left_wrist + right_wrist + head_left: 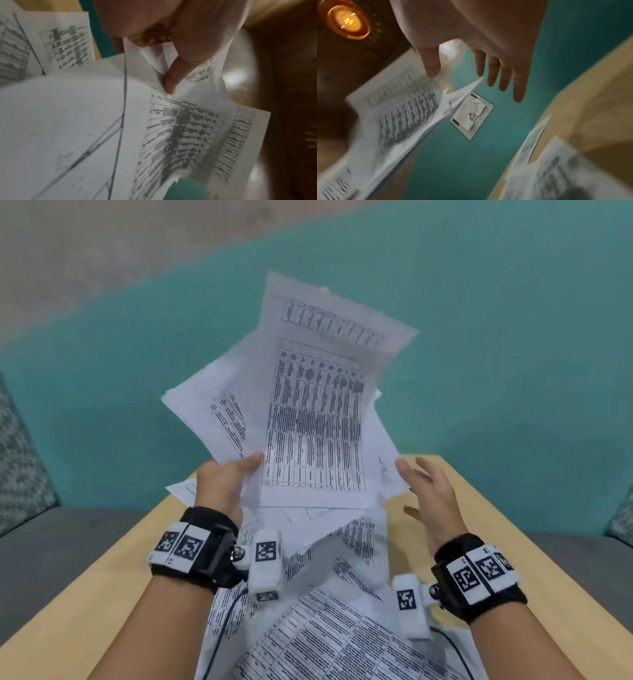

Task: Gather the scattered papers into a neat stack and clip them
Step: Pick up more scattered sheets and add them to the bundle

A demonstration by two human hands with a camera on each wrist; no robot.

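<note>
My left hand (227,477) holds a fanned bunch of printed papers (315,419) upright above the wooden table (507,525), thumb on the front sheet. From the left wrist, the thumb (173,75) pinches the held sheets (180,135) near a corner. My right hand (424,487) hovers just right of the bunch, fingers spread, holding nothing; its fingers (501,75) reach toward the papers' edge (406,116). More printed sheets (342,628) lie loose and overlapping on the table below both wrists. No clip is visible.
The table is narrow, with a teal floor (102,405) beyond its far edge and grey cushioned seats (68,535) on both sides. A small white packet (471,117) lies on the teal floor. Black cables (222,625) run over the lying sheets.
</note>
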